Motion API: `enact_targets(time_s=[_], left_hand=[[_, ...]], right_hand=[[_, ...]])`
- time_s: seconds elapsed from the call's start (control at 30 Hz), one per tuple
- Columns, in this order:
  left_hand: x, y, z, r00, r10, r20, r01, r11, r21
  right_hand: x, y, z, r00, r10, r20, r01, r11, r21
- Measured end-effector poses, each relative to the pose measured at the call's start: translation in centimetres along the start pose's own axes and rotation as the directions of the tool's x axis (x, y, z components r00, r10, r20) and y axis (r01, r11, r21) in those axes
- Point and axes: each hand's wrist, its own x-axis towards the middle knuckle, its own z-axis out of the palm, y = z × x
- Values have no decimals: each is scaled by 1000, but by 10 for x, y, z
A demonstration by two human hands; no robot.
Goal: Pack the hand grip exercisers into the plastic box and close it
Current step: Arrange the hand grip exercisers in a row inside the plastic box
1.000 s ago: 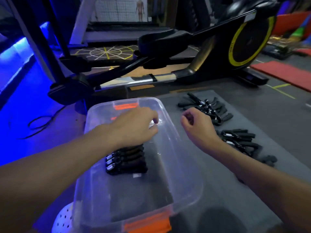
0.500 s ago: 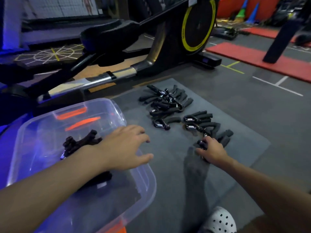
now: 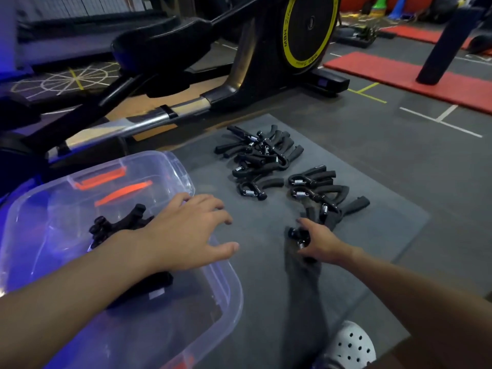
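A clear plastic box (image 3: 226,302) with orange latches stands at the lower left, with several black hand grip exercisers (image 3: 119,225) inside it. My left hand (image 3: 186,233) rests over the box's right rim, fingers spread, holding nothing. On the grey mat (image 3: 386,235) lies a pile of black exercisers (image 3: 258,155) and a smaller group (image 3: 316,190) nearer to me. My right hand (image 3: 322,243) is closed on one exerciser (image 3: 299,235) at the near end of that group, on the mat.
A black and yellow elliptical machine (image 3: 306,35) runs across the back, its rail (image 3: 149,121) just behind the box. Red mats (image 3: 399,73) and a dark post (image 3: 447,41) lie to the far right. A white perforated clog (image 3: 351,347) sits at the bottom edge.
The view has swung right. My right hand went from beside the box out to the near exercisers on the mat and closed on one. My left hand opened and stayed at the box rim.
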Motion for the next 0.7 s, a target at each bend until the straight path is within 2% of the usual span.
enact_targets(time_s=[0.17,0.27,0.37,0.43,0.53,0.7], left_hand=[[1,1,0,1000,5,2,-5,1000,4],[0,1,1,1000,10,-3,-10,1000,8],[-1,1,1,1000,11,-7,-11,1000,-3],[-2,0,2,1000,18,-12,-18,1000,1],[-4,-1,3,999,24,-21,-23,1000,3],[-5,-3,5,999,22,-26,-22,1000,2]], right_hand=[[-1,-14,13,984,-104,143,89,990,108],[0,-13,15,989,-115,95,105,988,110],[1,-9,7,990,-143,-20,140,984,-112],[3,-1,5,992,-114,48,122,966,-228],[3,7,6,977,-115,179,165,941,-296],[5,8,6,969,-162,186,239,799,-551]])
